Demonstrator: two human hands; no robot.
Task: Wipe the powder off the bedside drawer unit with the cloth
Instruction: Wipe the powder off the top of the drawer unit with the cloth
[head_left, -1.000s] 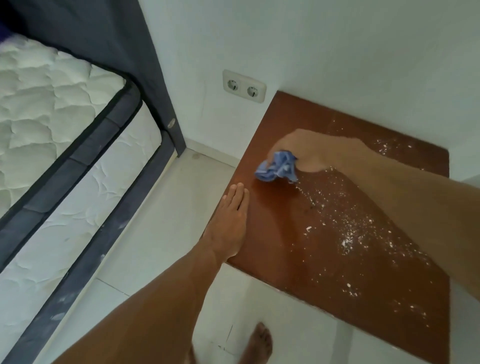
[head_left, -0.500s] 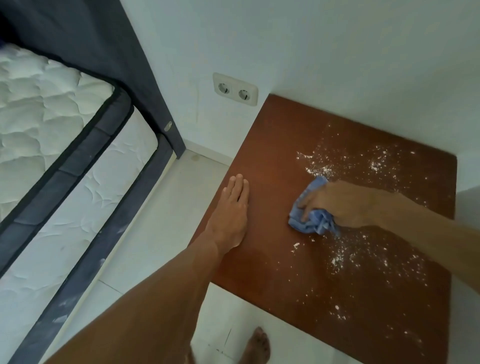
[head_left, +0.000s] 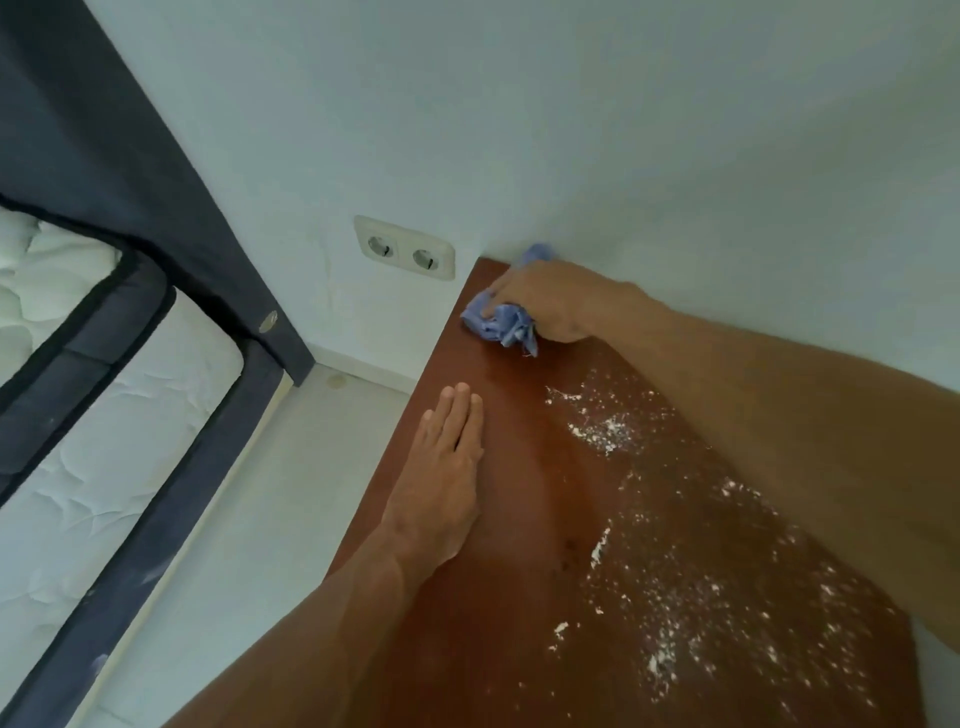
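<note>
Looking down past a mattress (head_left: 104, 467), the left hand (head_left: 441, 483) lies flat, fingers straight and together, on the left edge of the brown bedside drawer unit (head_left: 519, 493). At its far corner by the wall, the right hand (head_left: 550, 301) clamps a crumpled blue cloth (head_left: 498, 319). White powder (head_left: 613, 434) is scattered to the right. A careless leftward sweep could push it onto the floor.

No words, numbers or brand names can be read anywhere. A small oval badge (head_left: 268, 321) sits on the dark bed frame (head_left: 130, 171), too blurred to make out
</note>
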